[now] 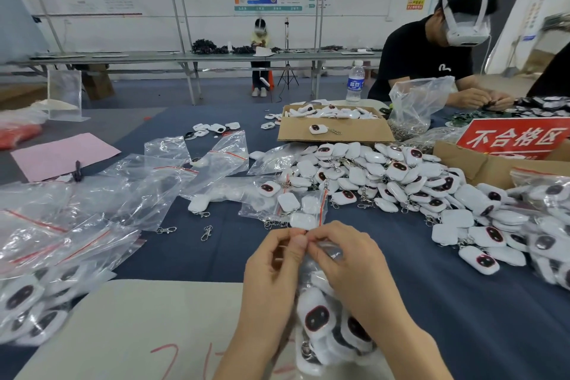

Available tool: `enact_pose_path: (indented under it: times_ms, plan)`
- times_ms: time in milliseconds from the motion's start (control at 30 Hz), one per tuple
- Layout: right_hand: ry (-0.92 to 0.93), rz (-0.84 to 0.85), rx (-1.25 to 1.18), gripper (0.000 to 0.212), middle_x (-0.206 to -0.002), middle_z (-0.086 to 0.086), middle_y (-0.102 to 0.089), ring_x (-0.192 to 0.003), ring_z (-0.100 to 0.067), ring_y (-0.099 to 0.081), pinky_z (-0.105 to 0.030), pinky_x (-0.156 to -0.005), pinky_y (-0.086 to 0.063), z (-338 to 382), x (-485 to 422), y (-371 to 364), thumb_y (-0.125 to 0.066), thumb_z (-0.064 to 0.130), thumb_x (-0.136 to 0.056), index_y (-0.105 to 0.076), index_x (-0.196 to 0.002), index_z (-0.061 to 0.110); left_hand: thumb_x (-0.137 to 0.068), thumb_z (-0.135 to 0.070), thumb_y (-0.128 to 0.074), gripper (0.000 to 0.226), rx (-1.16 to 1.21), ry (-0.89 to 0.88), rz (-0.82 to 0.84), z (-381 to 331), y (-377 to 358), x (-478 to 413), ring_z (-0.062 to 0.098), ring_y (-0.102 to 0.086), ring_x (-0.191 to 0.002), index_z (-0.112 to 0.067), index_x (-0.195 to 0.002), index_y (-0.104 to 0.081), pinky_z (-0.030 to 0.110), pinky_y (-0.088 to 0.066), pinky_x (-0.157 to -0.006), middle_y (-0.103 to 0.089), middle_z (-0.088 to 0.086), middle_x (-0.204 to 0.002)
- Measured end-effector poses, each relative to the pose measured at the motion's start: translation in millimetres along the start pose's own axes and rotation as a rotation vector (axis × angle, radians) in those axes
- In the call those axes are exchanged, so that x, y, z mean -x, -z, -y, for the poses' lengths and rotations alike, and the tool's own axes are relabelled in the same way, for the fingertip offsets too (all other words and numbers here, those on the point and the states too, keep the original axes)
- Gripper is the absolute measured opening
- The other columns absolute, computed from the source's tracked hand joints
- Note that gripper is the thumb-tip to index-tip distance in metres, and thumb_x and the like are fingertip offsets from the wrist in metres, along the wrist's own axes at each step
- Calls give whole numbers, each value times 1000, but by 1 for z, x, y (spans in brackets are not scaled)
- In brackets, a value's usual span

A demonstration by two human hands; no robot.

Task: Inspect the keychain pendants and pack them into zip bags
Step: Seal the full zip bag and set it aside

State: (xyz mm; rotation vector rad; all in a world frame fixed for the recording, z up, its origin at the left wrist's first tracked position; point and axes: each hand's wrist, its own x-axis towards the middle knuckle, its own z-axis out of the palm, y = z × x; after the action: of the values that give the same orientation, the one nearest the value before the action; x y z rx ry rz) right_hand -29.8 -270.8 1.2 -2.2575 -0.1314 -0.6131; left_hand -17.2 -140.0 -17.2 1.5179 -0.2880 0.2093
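Note:
Low in the middle of the head view, a clear zip bag (pixel 324 327) filled with several white pendants with dark red-ringed faces hangs between my hands. My left hand (pixel 271 274) pinches the bag's red zip edge at the top from the left. My right hand (pixel 348 268) pinches the same edge from the right, fingertips nearly meeting. A big heap of loose white pendants (pixel 401 185) covers the blue cloth to the right. Another partly filled zip bag (pixel 287 203) lies just beyond my hands.
Empty zip bags (pixel 148 182) are strewn at left, with filled bags (pixel 34 302) at the near left. A cardboard box (pixel 333 129) of pendants and a red sign (pixel 515 137) stand at right. Loose clasps (pixel 206 233) lie on the cloth. A person works at the far right.

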Motion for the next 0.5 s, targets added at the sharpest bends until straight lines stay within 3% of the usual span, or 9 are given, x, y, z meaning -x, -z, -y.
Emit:
enact_pose_path:
  times_ms: [100,267,400,467,500]
  plan:
    - [21,-52,55,7,-88,23,-68,-85,-8,-60,-39,-84,-49,-5,2,-8,-73,23,-90,-72,-89,31,-98,-20,-63,16,-55,16,-10,4,-1,-2,7,-71,-92,-29,-98,-76,19,-53,-81,-77,-10,-96]
    - [65,-117,168,11,-82,17,-69,-77,-9,-56,-35,-79,-44,-7,2,-11,-80,19,-84,-71,-83,25,-97,-5,-62,26,-257,-93,-86,12,-3,-5,5,-66,-82,-25,-87,-75,13,-46,-72,-71,-15,-84]
    - [5,-98,171,13,-71,28,-55,-85,6,-46,-25,-76,-27,-12,1,-8,-77,35,-83,-68,-78,28,-97,-10,-59,25,-396,-201,-169,16,-6,-3,3,-62,-76,-28,-84,-70,9,-41,-67,-64,-17,-79]
    - [-7,-96,157,16,-67,33,-46,-90,21,-40,-23,-72,-23,-12,1,-7,-76,40,-81,-68,-75,29,-94,-19,-55,21,-394,-208,-186,16,-6,-3,3,-62,-76,-30,-82,-68,10,-41,-66,-64,-17,-80]
    - [-4,-87,154,16,-66,34,-46,-91,21,-40,-22,-72,-23,-12,1,-7,-77,40,-81,-68,-75,28,-94,-20,-54,21,-392,-208,-190,16,-6,-3,3,-62,-76,-30,-82,-68,11,-42,-67,-64,-17,-81]
